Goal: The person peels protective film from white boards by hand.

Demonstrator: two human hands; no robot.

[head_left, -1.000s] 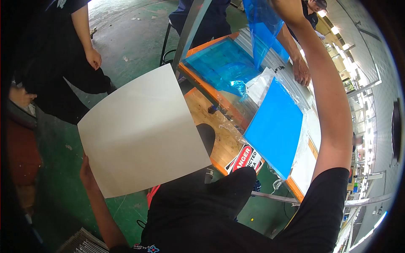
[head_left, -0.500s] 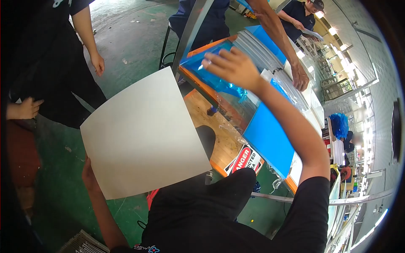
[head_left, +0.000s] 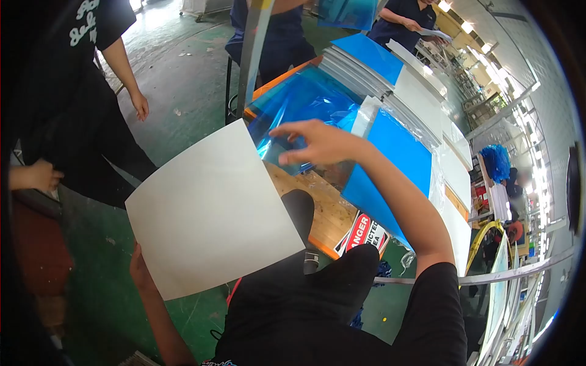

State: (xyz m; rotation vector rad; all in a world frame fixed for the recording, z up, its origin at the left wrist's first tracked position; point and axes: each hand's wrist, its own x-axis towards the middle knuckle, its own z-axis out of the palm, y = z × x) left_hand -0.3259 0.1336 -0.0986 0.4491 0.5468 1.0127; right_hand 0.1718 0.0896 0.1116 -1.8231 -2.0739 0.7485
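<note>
A white sheet (head_left: 213, 213), slightly curved, lies over my lap with its blank face up. My left hand (head_left: 139, 268) grips its lower left edge; the fingers beneath are hidden by the sheet. To the right of the sheet's top corner, my right hand (head_left: 314, 143) hovers with thumb and fingers apart, holding nothing I can see. Crumpled clear blue film (head_left: 305, 100) spreads on the table just beyond that hand. A flat blue-faced panel (head_left: 390, 165) passes under my right forearm.
Stacked white panels (head_left: 360, 76) stand behind the film. A red and white danger sign (head_left: 363, 235) rests on a lower wooden shelf (head_left: 332, 226). One metal post (head_left: 251, 55) rises at the table's corner. A person in black (head_left: 61, 122) stands at left; another sits across the table.
My right hand has come down and left, nearer the white sheet. The co-worker's arm has withdrawn from the panels, and a piece of blue film now hangs at the top.
</note>
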